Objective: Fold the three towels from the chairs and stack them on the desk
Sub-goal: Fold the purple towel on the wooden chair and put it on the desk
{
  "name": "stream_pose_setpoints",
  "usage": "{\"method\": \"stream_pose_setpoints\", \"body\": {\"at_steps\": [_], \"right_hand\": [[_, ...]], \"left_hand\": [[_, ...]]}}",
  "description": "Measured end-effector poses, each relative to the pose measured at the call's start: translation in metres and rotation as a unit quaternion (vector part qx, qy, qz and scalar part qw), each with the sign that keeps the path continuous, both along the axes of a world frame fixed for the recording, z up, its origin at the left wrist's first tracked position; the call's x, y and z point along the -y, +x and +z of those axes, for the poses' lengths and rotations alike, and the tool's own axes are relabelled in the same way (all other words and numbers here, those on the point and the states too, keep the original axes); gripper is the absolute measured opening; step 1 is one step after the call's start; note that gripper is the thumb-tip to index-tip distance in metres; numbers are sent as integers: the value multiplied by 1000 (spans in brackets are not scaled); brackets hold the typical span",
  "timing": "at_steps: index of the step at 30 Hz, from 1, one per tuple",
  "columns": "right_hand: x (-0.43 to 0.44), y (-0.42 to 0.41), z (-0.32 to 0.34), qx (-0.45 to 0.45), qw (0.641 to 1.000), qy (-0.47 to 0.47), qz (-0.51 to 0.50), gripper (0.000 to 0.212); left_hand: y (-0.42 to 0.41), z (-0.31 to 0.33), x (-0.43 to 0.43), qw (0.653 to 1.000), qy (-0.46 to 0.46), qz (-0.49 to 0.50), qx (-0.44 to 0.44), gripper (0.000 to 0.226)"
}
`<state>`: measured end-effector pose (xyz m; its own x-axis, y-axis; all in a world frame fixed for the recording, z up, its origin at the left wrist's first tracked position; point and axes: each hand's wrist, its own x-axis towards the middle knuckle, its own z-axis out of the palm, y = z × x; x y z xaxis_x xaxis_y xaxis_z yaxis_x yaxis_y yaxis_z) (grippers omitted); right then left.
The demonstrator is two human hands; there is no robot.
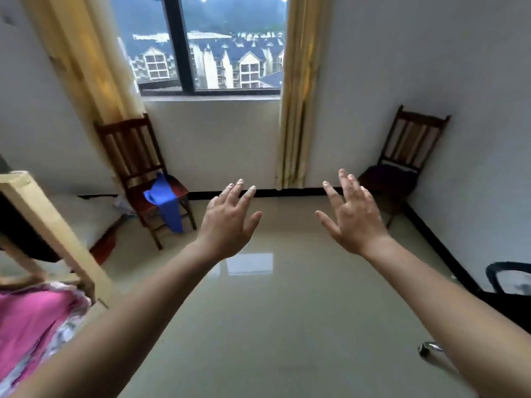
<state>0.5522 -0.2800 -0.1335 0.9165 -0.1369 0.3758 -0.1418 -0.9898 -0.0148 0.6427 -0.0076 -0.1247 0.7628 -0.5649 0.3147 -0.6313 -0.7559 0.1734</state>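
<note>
A blue towel [166, 203] hangs over the seat front of a dark wooden chair [130, 150] below the window, at the left. A second wooden chair [409, 145] stands against the right wall with a dark towel [388, 178] lying on its seat. My left hand [230, 218] and my right hand [352, 215] are stretched out in front of me above the floor, palms down, fingers spread, holding nothing. Both hands are well short of either chair. No desk shows in this view.
A pale wooden bed frame [48, 222] with pink bedding [31, 326] fills the left edge. A black office chair [508, 285] with a caster [425, 348] sits at the right edge. Glossy tiled floor [267, 311] lies between me and the chairs. Yellow curtains [298, 90] flank the window.
</note>
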Motion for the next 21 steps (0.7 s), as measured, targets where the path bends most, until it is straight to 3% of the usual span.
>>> {"method": "stream_pose_setpoints", "body": {"at_steps": [5,10,21], "right_hand": [[137,-19,-6,4,990,17,-138,76],[268,-9,-33,-8,977,21,-212,70],[507,148,-32,-79,964,62,-245,72]], "left_hand": [[49,-2,160,993,-16,-114,-3,75],[96,-38,307,982,19,-190,-4,75],[256,-35,552,979,60,-195,-10,68]]}}
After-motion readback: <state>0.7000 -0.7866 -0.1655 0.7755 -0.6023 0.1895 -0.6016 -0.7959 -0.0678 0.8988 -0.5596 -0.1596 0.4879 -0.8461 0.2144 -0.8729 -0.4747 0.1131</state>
